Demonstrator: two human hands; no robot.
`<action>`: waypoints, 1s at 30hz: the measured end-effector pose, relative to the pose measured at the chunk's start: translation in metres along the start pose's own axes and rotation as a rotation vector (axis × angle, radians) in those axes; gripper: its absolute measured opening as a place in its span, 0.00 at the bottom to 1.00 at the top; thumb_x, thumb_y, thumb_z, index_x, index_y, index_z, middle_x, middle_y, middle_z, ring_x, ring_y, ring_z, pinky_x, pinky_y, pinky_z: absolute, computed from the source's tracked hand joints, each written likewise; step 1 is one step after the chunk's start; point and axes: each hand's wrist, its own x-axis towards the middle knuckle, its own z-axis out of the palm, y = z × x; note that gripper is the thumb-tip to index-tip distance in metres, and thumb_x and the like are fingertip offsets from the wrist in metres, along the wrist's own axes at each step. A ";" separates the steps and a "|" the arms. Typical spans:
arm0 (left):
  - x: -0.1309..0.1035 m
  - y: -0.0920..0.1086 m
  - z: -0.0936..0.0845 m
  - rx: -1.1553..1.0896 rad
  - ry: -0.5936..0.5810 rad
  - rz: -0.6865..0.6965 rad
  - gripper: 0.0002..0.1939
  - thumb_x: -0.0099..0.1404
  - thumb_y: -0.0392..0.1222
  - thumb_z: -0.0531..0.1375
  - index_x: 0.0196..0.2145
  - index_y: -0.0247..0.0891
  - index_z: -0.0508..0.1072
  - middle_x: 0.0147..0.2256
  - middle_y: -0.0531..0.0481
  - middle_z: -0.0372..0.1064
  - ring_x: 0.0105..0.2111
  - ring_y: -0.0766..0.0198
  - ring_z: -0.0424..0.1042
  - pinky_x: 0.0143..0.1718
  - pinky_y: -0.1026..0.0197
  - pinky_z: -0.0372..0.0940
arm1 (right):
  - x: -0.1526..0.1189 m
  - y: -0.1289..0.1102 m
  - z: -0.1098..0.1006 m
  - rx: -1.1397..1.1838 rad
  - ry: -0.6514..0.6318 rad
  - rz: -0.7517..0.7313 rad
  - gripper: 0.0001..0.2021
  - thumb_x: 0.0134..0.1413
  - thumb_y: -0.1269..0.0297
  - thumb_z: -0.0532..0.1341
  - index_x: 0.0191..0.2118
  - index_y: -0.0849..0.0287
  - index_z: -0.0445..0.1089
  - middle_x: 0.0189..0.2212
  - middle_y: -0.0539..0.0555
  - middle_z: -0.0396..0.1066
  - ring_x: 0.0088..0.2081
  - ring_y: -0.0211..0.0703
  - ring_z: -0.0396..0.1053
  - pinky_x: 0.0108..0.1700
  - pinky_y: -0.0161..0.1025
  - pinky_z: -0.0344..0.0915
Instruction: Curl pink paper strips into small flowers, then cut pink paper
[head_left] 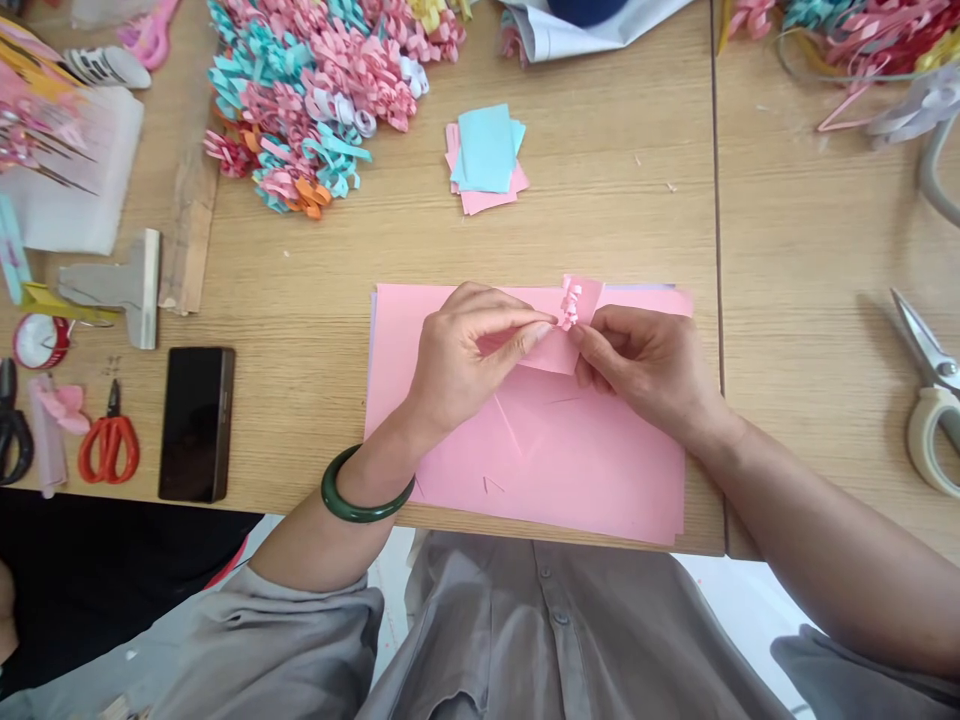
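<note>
- Over at the desk's [300, 270] front edge lie the big sheets [600, 460].
- Above them, a small paper piece [553, 350] sits between the left hand [469, 350] and the right hand [652, 360].
- Behind the sheets I see a stack of cards [484, 150].
- Left of that stack, a heap of paper curls [322, 95].
- Phone [195, 425]: left of the sheets, small scissors [109, 445] on its left.
- Clip [146, 290]: behind the phone, just left of a wooden strip [191, 225].
- Far right, past the seam [718, 200]: large scissors [924, 340], a tape roll [922, 440] at their near end.

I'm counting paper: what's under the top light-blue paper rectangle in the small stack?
Pink paper sheets and more light-blue paper stick out; their middles are covered, so I can't count them.
</note>
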 end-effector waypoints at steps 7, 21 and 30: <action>0.002 0.004 0.000 -0.048 -0.039 -0.011 0.09 0.69 0.41 0.60 0.37 0.44 0.82 0.37 0.51 0.80 0.41 0.61 0.76 0.47 0.56 0.67 | -0.001 0.002 0.001 -0.053 0.016 -0.032 0.20 0.63 0.57 0.61 0.21 0.59 0.66 0.16 0.47 0.65 0.18 0.30 0.57 0.22 0.34 0.52; -0.002 0.002 0.006 -0.111 0.040 -0.101 0.06 0.57 0.37 0.70 0.27 0.41 0.76 0.30 0.52 0.78 0.36 0.62 0.74 0.44 0.55 0.68 | -0.004 -0.002 0.004 -0.056 -0.006 -0.071 0.14 0.64 0.60 0.59 0.27 0.59 0.68 0.18 0.46 0.65 0.20 0.31 0.58 0.22 0.33 0.54; 0.000 0.004 0.003 -0.113 -0.032 -0.097 0.12 0.57 0.46 0.71 0.26 0.41 0.72 0.31 0.51 0.75 0.36 0.61 0.72 0.44 0.55 0.67 | -0.005 -0.005 0.001 -0.109 -0.081 -0.188 0.14 0.64 0.62 0.56 0.27 0.58 0.68 0.19 0.47 0.63 0.22 0.33 0.58 0.25 0.35 0.54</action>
